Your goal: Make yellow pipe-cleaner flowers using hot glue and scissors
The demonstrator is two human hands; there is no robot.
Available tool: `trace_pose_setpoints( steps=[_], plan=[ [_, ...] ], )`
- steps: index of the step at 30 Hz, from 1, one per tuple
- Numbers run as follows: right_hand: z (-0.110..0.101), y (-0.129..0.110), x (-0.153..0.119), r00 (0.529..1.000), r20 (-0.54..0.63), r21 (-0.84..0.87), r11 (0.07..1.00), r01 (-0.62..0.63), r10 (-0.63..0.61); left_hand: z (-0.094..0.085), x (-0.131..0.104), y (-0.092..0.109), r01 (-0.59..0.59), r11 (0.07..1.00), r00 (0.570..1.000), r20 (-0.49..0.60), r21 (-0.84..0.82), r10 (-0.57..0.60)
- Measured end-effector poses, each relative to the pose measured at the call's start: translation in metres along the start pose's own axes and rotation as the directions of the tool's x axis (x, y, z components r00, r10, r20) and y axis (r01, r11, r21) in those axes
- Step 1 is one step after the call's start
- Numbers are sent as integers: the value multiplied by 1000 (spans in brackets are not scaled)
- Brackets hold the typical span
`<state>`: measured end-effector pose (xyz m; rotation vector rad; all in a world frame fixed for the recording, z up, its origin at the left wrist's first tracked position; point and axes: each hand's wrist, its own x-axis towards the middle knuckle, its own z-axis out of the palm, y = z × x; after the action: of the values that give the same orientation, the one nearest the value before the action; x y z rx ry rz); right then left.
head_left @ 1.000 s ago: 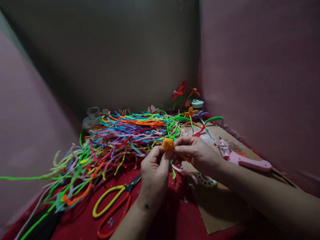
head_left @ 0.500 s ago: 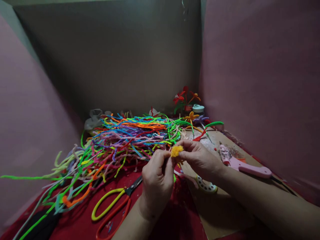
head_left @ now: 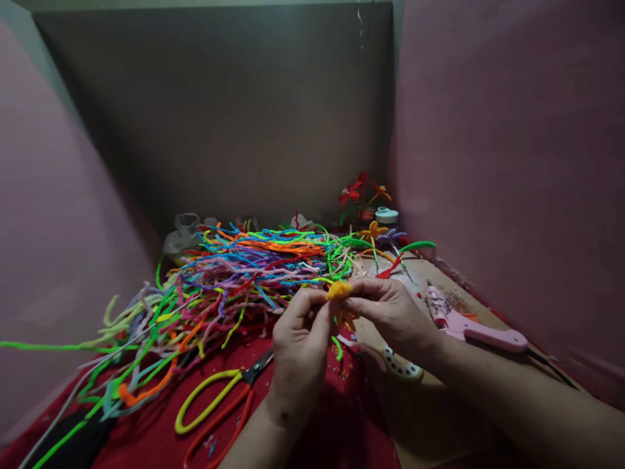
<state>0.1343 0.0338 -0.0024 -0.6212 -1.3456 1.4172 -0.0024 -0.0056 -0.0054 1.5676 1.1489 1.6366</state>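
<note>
A small fuzzy yellow-orange piece [head_left: 338, 291] is pinched between both hands near the middle of the head view. My left hand [head_left: 300, 342] grips its left side between thumb and forefinger. From the right, my right hand [head_left: 393, 316] closes its thumb and fingers on the other side. Below the piece, more orange strands and a short green bit [head_left: 338, 348] show between the hands. Scissors with one yellow and one red handle [head_left: 209, 404] lie by my left wrist, on the red cloth [head_left: 346, 417].
A large heap of coloured pipe cleaners [head_left: 254, 260] spreads behind and left. On the right, a pink glue gun [head_left: 488, 331] rests on a brown board [head_left: 430, 423]. Fuzzy flowers [head_left: 361, 192] and a jar with a pale lid [head_left: 386, 214] stand at the back.
The yellow-orange piece has shifted slightly left and up and looks turned. My left fingers sit a little farther left, and more of the orange strands and green bit below shows.
</note>
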Motion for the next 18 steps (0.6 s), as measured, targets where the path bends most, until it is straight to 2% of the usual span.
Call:
trace_pose_setpoints(
  steps=[3,6,12,15,18],
  plan=[
    [3,-2,-2,998,-53,-49,999,-24,22,2,3,-2,217,955,976,42,-201,-213],
    [4,-1,-2,996,-76,-75,996,-58,52,3,6,-4,324,892,946,90,-316,-311],
    [0,1,0,992,-52,-70,991,-119,115,6,8,-7,411,815,908,111,-408,-403],
    [1,-2,0,989,-77,-108,985,-136,128,6,6,-8,446,812,893,119,-376,-435],
    [2,-4,-1,992,-51,-164,979,-120,113,4,5,-7,465,832,885,134,-302,-446]
  ],
)
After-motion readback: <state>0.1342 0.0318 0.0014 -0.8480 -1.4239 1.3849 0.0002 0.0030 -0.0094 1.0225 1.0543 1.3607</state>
